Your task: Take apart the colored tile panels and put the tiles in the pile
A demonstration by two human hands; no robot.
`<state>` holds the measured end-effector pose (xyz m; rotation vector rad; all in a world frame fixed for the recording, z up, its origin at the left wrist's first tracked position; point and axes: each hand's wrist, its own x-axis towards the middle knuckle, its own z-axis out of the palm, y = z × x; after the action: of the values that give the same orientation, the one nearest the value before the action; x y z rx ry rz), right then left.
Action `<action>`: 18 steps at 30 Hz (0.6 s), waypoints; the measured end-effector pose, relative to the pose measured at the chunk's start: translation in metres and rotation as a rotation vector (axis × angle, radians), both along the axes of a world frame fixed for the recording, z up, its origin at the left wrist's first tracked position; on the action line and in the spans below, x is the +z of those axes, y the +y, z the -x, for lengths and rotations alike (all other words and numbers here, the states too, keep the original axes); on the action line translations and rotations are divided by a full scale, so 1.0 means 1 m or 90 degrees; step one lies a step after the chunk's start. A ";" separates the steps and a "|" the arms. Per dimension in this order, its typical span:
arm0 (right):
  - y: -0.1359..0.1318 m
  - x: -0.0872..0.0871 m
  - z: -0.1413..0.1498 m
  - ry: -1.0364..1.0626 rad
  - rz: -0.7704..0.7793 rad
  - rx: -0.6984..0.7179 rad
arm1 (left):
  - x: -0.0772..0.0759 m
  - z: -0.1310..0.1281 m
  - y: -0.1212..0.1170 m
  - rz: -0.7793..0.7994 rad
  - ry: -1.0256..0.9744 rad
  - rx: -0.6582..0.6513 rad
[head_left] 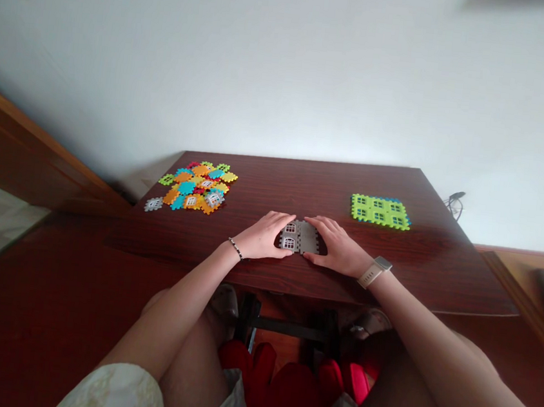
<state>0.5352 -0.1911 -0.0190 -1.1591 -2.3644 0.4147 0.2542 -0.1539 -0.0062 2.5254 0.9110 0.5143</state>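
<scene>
A small panel of grey interlocking tiles (310, 237) lies flat on the dark wooden table between my hands. Its left half has white window frames (290, 235); the right half is plain. My left hand (269, 234) grips the panel's left edge, fingers at the far corner and thumb at the near one. Around the right edge, my right hand (334, 244) holds it in the same way. A seam runs down the middle of the panel.
A loose heap of colourful interlocking tiles (196, 186) lies on the table's left side. A green panel with windows (380, 212) rests at the right, with blue showing behind it. The table (274, 181) backs onto a white wall; a black cable (456, 198) hangs at its right.
</scene>
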 end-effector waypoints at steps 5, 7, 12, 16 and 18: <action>-0.001 -0.001 -0.001 0.005 -0.002 0.006 | 0.000 0.006 -0.001 -0.007 0.004 -0.004; -0.001 0.000 -0.003 0.004 0.004 0.007 | 0.002 0.012 0.000 -0.011 0.011 0.000; -0.002 0.004 -0.008 0.005 0.030 -0.006 | 0.008 0.029 0.003 -0.022 0.007 0.039; -0.002 0.006 -0.009 0.015 0.041 -0.002 | 0.010 0.026 0.000 -0.043 -0.040 0.046; -0.002 0.008 -0.006 0.027 0.036 -0.002 | 0.010 0.020 -0.002 -0.059 -0.065 0.047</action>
<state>0.5407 -0.1935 -0.0113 -1.1675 -2.3272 0.5033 0.2346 -0.1561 0.0037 2.5285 0.9663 0.7173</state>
